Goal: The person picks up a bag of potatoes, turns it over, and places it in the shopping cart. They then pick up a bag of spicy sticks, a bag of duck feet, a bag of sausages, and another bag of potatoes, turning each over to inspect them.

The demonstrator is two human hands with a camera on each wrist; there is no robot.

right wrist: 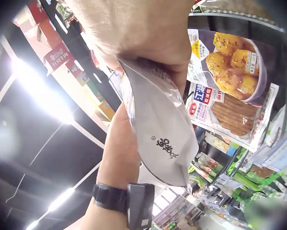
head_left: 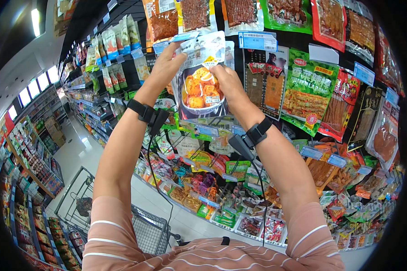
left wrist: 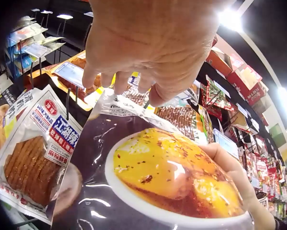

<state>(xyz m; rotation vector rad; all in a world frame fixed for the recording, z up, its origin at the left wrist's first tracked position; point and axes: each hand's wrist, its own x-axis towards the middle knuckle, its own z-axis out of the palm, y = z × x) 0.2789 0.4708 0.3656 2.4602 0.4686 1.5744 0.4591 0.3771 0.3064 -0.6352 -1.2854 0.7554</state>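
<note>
A glossy food pouch (head_left: 202,92) with potato pieces in a bowl printed on its front faces me at the rack. My right hand (head_left: 230,86) grips its right edge, the thumb lying over the front. In the right wrist view, the pouch's pale back (right wrist: 160,129) shows below that hand. My left hand (head_left: 167,67) is at the pouch's upper left corner, its fingers stretched toward a price tag (head_left: 185,36). In the left wrist view, those fingers (left wrist: 122,81) extend just above the pouch's top edge. Another potato pouch (right wrist: 234,62) hangs behind.
Packaged snacks hang on hooks around the pouch, including a green bag (head_left: 308,90) to the right and a sliced-snack packet (left wrist: 31,163). Lower shelves carry trays of small packets (head_left: 248,226). A shopping cart (head_left: 149,230) stands at lower left beside the aisle floor (head_left: 83,151).
</note>
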